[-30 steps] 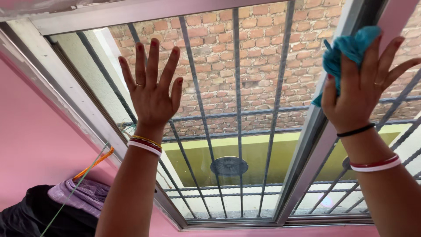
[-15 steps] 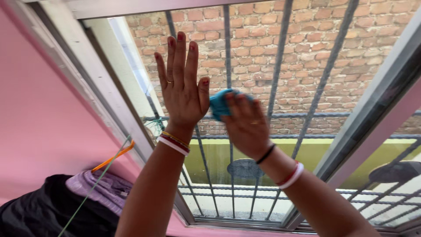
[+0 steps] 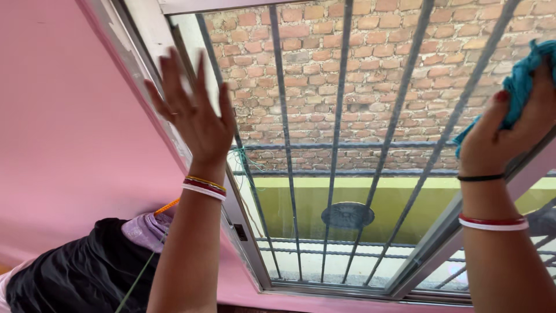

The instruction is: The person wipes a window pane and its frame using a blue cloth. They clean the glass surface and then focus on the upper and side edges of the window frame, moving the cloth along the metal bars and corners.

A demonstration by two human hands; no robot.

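Setting: pink wall (image 3: 63, 133) around a sliding window pane (image 3: 324, 116), metal bars and brick wall beyond
Right hand (image 3: 509, 130): fingers closed on a teal cloth (image 3: 524, 81), pressed at the pane's right frame (image 3: 492, 185)
Left hand (image 3: 194, 116): fingers spread wide, holding nothing, flat near the left frame (image 3: 168, 116)
Below left: black and purple clothes (image 3: 98, 261)
Risk: likely cloth slip if the grip loosens; hard pressing might slide the pane

teal cloth (image 3: 524, 81), pink wall (image 3: 63, 133), red-brick wall (image 3: 359, 75)
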